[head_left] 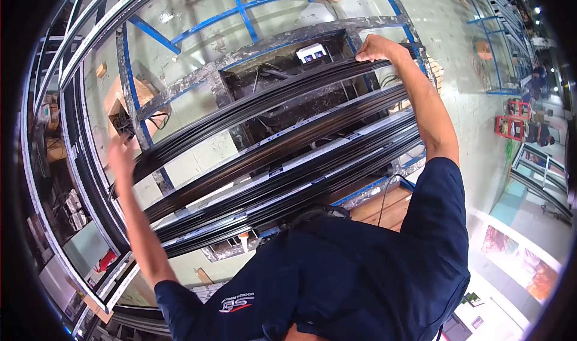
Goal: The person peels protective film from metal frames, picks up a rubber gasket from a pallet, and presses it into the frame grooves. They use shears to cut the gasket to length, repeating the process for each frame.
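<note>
My right hand (380, 49) is at the far right of the workbench, its fingers curled down and pressed together on the end part of a long black window-frame profile (252, 105). That profile lies slantwise across the bench as the farthest of several. My left hand (121, 157) is by the profile's left end, smeared by motion, so its fingers cannot be made out, nor whether it touches the profile. Closer to my body lie a brownish-black profile (264, 144) and further black profiles (288, 175) with white and blue protective film.
The bench has a worn, blue-edged metal frame (174, 91) with a dark tray (240, 79) holding tools and a white box (311, 53). Large frames (81, 130) stand at the left. A cardboard box (129, 97) sits on the floor. Red stands (511, 127) and people are at right.
</note>
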{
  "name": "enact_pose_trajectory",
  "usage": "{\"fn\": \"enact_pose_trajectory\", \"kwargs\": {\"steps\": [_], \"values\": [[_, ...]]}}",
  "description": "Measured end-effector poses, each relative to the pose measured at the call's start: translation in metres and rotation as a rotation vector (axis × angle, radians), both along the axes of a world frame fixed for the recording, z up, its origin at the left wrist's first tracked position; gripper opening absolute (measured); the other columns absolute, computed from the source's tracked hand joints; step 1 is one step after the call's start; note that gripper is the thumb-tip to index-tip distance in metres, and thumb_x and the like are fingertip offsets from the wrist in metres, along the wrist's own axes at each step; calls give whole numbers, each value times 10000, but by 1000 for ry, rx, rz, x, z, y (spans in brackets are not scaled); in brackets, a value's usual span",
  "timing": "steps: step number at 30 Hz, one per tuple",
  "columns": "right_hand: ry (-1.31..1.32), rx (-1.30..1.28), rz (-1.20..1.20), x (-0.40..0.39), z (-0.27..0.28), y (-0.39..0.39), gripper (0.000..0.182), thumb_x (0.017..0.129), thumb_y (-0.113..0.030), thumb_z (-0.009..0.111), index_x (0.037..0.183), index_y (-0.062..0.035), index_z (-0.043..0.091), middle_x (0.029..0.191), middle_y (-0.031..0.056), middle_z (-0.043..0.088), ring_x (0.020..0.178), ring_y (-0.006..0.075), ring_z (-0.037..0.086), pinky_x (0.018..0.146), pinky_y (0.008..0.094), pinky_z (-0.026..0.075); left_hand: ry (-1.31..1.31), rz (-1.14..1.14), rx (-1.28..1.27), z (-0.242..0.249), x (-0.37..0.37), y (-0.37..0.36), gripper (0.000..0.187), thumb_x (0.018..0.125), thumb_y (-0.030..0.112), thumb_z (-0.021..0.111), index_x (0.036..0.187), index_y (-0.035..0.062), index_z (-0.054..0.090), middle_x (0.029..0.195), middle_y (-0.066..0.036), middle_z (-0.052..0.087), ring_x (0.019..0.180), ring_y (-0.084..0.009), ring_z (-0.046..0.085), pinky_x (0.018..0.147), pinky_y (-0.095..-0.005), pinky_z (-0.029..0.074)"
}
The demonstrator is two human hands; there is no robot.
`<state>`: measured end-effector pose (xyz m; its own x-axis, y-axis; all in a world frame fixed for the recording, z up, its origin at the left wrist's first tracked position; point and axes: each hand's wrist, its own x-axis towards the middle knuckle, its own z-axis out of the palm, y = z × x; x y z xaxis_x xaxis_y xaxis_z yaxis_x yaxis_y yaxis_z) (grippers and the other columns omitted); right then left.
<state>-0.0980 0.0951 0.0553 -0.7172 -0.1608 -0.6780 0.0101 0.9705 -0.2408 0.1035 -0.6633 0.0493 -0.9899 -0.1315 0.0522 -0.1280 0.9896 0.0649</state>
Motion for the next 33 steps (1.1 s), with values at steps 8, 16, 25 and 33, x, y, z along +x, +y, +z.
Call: {"fn": "enact_pose_trajectory", "kwargs": {"steps": [8, 16, 25, 33], "values": [[-2, 9, 37, -6, 1, -2, 337, 740, -350, 818, 914, -64, 775, 751, 102, 725, 692, 223, 684, 642, 365, 536, -371, -649, 1047, -25, -142, 502, 374, 866, 397, 702, 1027, 61, 745, 920, -141, 737, 896, -275, 709, 807, -399, 537], [150, -58, 54, 9, 4, 4, 330, 761, -330, 777, 930, -47, 773, 674, 137, 680, 625, 242, 641, 632, 394, 494, -549, -388, 859, -63, -168, 566, 300, 779, 481, 708, 962, 264, 806, 1009, -95, 752, 978, -315, 700, 865, -433, 524], [131, -153, 4, 9, 3, 2, 339, 771, -286, 798, 921, 15, 761, 635, 87, 650, 605, 164, 594, 589, 350, 457, -615, -273, 725, -50, -141, 476, 424, 838, 550, 697, 1125, 244, 757, 1152, -115, 718, 1096, -315, 665, 970, -387, 489], [122, -126, -48, 13, 5, -5, 319, 807, -309, 796, 729, -8, 726, 566, 8, 569, 509, 108, 483, 485, 316, 369, -604, -224, 625, -37, -80, 297, 516, 872, 651, 601, 1170, 253, 740, 1201, -95, 704, 1182, -334, 619, 1024, -441, 459]]}}
